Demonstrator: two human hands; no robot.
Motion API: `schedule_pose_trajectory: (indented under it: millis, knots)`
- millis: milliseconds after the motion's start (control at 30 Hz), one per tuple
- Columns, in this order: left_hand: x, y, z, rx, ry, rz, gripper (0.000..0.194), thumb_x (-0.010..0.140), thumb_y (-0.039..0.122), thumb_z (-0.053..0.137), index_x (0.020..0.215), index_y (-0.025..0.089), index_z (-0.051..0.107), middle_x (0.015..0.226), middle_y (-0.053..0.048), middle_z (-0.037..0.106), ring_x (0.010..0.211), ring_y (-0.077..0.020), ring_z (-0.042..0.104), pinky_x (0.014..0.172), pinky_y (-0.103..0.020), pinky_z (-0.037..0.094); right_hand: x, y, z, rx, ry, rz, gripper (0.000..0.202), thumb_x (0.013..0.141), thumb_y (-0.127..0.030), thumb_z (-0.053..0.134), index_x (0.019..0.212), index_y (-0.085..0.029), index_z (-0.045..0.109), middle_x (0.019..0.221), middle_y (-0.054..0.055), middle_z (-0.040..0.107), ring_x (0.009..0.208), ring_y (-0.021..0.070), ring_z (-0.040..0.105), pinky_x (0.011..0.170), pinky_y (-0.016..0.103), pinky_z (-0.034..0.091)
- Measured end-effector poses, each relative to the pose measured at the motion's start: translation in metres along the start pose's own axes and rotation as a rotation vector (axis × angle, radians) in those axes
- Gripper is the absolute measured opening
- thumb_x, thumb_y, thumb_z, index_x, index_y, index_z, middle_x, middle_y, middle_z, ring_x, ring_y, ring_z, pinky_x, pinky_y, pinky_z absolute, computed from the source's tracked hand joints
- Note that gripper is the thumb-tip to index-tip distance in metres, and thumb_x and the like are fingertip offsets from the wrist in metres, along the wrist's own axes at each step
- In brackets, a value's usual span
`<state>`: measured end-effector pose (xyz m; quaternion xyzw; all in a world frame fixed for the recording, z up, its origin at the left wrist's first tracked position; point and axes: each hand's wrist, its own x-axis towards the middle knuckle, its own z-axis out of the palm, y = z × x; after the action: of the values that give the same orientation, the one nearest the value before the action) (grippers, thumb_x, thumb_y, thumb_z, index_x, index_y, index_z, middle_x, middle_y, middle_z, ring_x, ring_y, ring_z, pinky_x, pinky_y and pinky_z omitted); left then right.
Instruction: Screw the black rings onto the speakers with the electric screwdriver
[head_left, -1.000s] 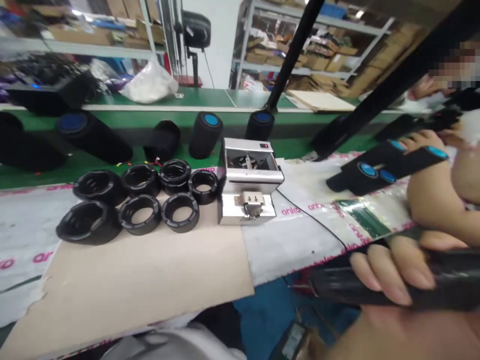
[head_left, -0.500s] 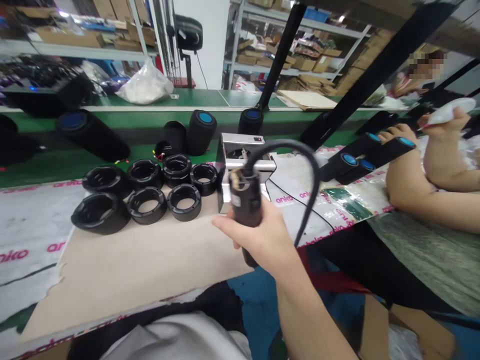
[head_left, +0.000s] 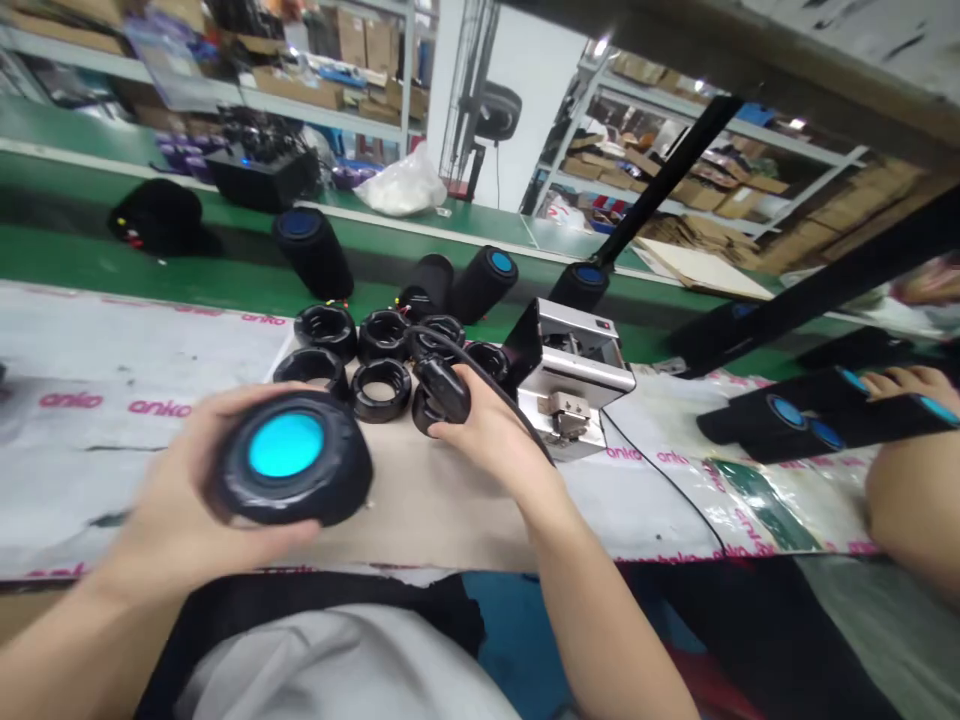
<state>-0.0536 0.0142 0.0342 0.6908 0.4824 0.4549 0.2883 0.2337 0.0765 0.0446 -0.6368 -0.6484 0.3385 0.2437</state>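
Note:
My left hand (head_left: 180, 490) is wrapped round a black cylindrical speaker (head_left: 352, 470), whose bright blue round end faces up toward me. In my right hand (head_left: 487, 430) is a black corded electric screwdriver (head_left: 450, 390); its thick cable loops back over my wrist, and its tip is hidden. Just behind that hand, several black rings (head_left: 381, 390) stand in two rows on a beige cardboard sheet (head_left: 427, 500). To the right of them is a silver screw feeder (head_left: 577, 375) with a thin black cord.
More black speakers (head_left: 484, 280) stand or lie along the green conveyor (head_left: 240, 245). At the right, a co-worker's arm (head_left: 915, 480) reaches over a group of blue-ended speakers (head_left: 780, 420). A black slanting post (head_left: 675, 180) rises behind the feeder. A white plastic bag (head_left: 405, 185) sits beyond.
My left hand has come into view with a speaker. The screwdriver has tilted and moved left toward the rings in my right hand. The view has turned left.

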Motion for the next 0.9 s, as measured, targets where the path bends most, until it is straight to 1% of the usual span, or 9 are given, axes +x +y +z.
schedule_pose_trajectory:
  millis: [100,233,400,467,533,667,733,800,900]
  knots:
    - [-0.011,-0.010,0.024,-0.137,0.020,0.000,0.098,0.062,0.040,0.107,0.148,0.039,0.059,0.149,-0.004,0.071,0.137,-0.0391,0.070,0.113,-0.054,0.065,-0.005,-0.005,-0.005,0.004,0.057,0.055,0.072,0.080,-0.026,0.087,0.147,-0.026,0.061,0.134,0.009,0.072,0.128,0.0337,0.069,0.115,0.053,0.055]
    - [-0.013,-0.010,0.052,-0.231,0.041,-0.004,0.094,0.067,0.037,0.106,0.148,0.032,0.058,0.150,-0.008,0.070,0.139,-0.0380,0.070,0.113,-0.051,0.065,-0.028,-0.013,-0.023,0.092,0.137,0.099,0.073,0.080,-0.040,0.090,0.146,-0.033,0.059,0.120,0.003,0.076,0.113,0.0303,0.074,0.105,0.051,0.062]
    - [-0.019,-0.002,0.064,-0.152,0.084,-0.062,0.096,0.070,0.039,0.103,0.152,0.031,0.055,0.153,-0.010,0.066,0.142,-0.0400,0.066,0.117,-0.057,0.062,-0.067,-0.025,-0.037,0.401,0.191,0.033,0.067,0.071,-0.043,0.102,0.129,-0.033,0.071,0.100,0.000,0.075,0.098,0.0270,0.074,0.085,0.042,0.064]
    - [-0.024,0.000,0.069,-0.117,0.112,-0.077,0.101,0.074,0.039,0.100,0.161,0.033,0.048,0.157,-0.012,0.061,0.146,-0.0408,0.063,0.122,-0.062,0.057,-0.080,-0.030,-0.035,0.486,0.171,-0.021,0.064,0.070,-0.041,0.105,0.125,-0.033,0.074,0.101,0.000,0.075,0.096,0.0241,0.073,0.080,0.036,0.064]
    - [-0.028,0.001,0.073,-0.143,0.072,-0.056,0.105,0.083,0.037,0.093,0.170,0.037,0.035,0.166,-0.013,0.053,0.154,-0.0408,0.056,0.128,-0.065,0.050,-0.089,-0.033,-0.030,0.541,0.134,-0.046,0.062,0.070,-0.035,0.106,0.124,-0.034,0.075,0.109,-0.001,0.076,0.094,0.0203,0.072,0.077,0.031,0.063]
    - [-0.028,0.002,0.061,-0.254,-0.178,-0.022,0.111,0.089,0.038,0.087,0.178,0.044,0.021,0.180,-0.012,0.038,0.166,-0.0429,0.043,0.130,-0.067,0.045,-0.099,-0.031,-0.027,0.607,0.127,0.011,0.066,0.067,-0.029,0.107,0.124,-0.032,0.075,0.099,-0.003,0.076,0.073,0.0139,0.068,0.065,0.025,0.059]
    - [-0.021,0.001,0.046,-0.282,-0.271,-0.070,0.118,0.084,0.044,0.093,0.178,0.046,0.022,0.179,-0.010,0.043,0.163,-0.0445,0.047,0.125,-0.064,0.052,-0.101,-0.026,-0.027,0.681,0.152,0.052,0.066,0.066,-0.031,0.107,0.122,-0.029,0.073,0.096,-0.002,0.077,0.058,0.0116,0.063,0.054,0.025,0.055]
    - [-0.009,-0.002,0.031,-0.284,-0.339,-0.111,0.129,0.073,0.048,0.101,0.178,0.049,0.024,0.173,-0.008,0.053,0.155,-0.0451,0.057,0.117,-0.058,0.061,-0.102,-0.020,-0.026,0.757,0.170,0.070,0.064,0.067,-0.033,0.106,0.121,-0.026,0.072,0.107,0.001,0.079,0.049,0.0105,0.062,0.049,0.026,0.052]
    - [0.011,-0.007,0.018,-0.219,-0.488,-0.026,0.147,0.056,0.046,0.110,0.177,0.050,0.026,0.160,-0.007,0.066,0.140,-0.0445,0.070,0.108,-0.052,0.068,-0.105,-0.016,-0.022,0.827,0.191,0.071,0.062,0.069,-0.032,0.104,0.120,-0.025,0.070,0.127,0.005,0.078,0.047,0.0096,0.063,0.048,0.026,0.051]
